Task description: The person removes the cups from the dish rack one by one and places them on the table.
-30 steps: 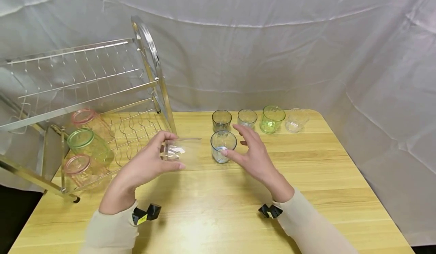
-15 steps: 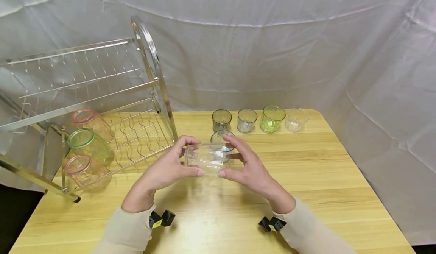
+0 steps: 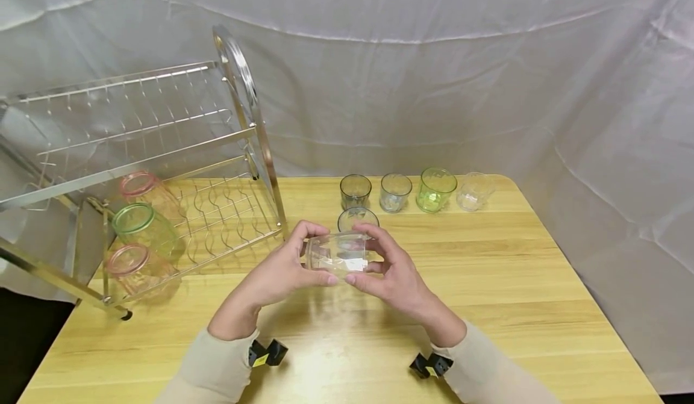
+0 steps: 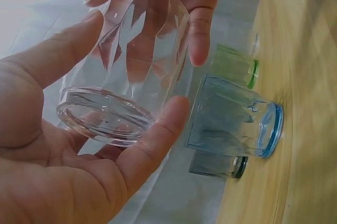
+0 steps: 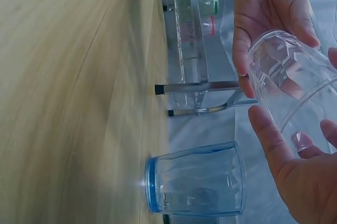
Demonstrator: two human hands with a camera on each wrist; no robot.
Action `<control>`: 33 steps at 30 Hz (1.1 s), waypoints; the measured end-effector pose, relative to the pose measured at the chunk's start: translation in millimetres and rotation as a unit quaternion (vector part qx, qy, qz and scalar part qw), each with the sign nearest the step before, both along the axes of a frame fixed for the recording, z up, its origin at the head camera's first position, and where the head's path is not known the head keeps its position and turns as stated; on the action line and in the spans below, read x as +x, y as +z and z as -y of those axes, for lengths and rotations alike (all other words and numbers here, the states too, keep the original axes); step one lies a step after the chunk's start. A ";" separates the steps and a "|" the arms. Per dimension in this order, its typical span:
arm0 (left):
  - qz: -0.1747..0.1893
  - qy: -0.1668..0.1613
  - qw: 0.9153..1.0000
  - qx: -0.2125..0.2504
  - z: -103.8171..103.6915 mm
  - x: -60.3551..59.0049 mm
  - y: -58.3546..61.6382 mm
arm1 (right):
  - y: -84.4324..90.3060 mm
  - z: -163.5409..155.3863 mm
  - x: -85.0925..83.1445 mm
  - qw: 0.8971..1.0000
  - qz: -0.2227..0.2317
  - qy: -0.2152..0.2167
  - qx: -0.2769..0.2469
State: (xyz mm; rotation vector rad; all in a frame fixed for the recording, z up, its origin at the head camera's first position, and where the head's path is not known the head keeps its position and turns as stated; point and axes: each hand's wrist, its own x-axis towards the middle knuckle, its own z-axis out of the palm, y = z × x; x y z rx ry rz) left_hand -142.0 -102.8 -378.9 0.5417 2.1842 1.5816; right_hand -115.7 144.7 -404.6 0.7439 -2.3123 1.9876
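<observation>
Above the table, a clear faceted glass [image 3: 336,252] lies on its side in the air between both hands. My left hand [image 3: 282,271] grips it round the base end, seen closely in the left wrist view, where the glass [image 4: 131,55] has its thick base low and left. At the rim end, my right hand [image 3: 398,274] holds it with thumb and fingers spread about the wall. Just behind the hands a bluish glass [image 3: 358,216] stands upright on the table, partly hidden in the head view. The right wrist view shows this blue glass [image 5: 197,182] whole, apart from both hands.
At the back stand a grey glass [image 3: 355,194], a pale bluish glass [image 3: 395,194], a green glass [image 3: 436,192] and a clear glass [image 3: 473,193]. On the left, a two-tier metal rack [image 3: 270,175] holds pink [image 3: 130,259] and green [image 3: 134,218] glasses, tilted, on its lower tier.
My left hand has brought the clear glass rightward from beside the rack. My right hand has moved off the bluish glass's side and now holds the clear glass's rim end.
</observation>
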 end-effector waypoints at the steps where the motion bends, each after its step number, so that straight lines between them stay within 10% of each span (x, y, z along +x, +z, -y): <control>1: 0.001 0.003 1.000 -0.005 -0.3 0.6 0.3 | -0.3 -0.1 0.0 1.000 -0.002 -0.002 0.000; 23: -0.031 0.004 0.997 -0.065 -2.5 2.1 -0.8 | -3.2 -8.5 -7.6 0.999 -0.021 0.026 0.017; 33: -0.003 -0.007 0.995 -0.100 9.0 5.5 4.8 | 4.8 -21.1 -8.9 0.993 -0.053 -0.006 0.102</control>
